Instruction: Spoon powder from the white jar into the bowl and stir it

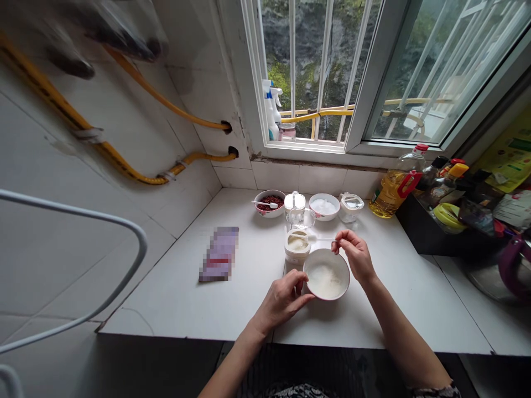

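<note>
My left hand (286, 296) grips the rim of a white bowl (347, 276) on its left side, thumb low and fingers near the edge. Pale powder or grains (326, 281) lie in the bowl. Between the fingertips of my right hand (352, 251) is the handle of a small white spoon (317, 239). Its scoop end reaches over a round seasoning jar (297, 257) whose clear lid (302, 218) stands raised. Whitish contents show inside the jar, just behind the bowl. Whether the spoon touches them I cannot tell.
Behind stand a bowl of dark red pieces (269, 203) with a spoon, a lidded jar (294, 202), a bowl of white grains (324, 207) and another jar (351, 207). An oil bottle (390, 190) and a black box (418, 229) are rightward. A blurred purple packet (219, 254) lies left.
</note>
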A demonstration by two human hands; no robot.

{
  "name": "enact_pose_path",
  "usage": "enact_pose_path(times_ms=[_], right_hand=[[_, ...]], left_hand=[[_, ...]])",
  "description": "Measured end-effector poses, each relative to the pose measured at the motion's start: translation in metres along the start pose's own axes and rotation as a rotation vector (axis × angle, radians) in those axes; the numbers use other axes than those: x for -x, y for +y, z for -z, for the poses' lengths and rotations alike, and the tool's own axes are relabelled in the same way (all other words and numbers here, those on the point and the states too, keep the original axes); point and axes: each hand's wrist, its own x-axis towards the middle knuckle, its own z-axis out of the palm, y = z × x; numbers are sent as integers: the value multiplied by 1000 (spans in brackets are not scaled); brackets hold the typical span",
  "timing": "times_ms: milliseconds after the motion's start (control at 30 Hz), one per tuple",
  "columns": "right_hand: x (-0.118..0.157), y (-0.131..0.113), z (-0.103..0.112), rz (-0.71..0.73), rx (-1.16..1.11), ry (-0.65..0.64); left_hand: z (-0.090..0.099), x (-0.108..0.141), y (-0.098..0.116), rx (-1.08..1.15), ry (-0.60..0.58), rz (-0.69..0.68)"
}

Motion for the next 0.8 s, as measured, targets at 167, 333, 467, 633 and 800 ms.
enact_pose_path(times_ms=[167,333,467,633,800], right_hand=[[9,4,-7,411,436,-33],[9,2,-6,726,734,-161],[11,-8,4,551,606,-30],[9,-13,13,397,617,-162],[10,-8,2,399,783,-435]], left_hand=[[0,0,0,-4,-4,3],[0,1,-1,-12,-3,13],[0,1,-1,4,0,4],[0,1,-1,5,-6,9],[0,2,-2,10,-8,5]])
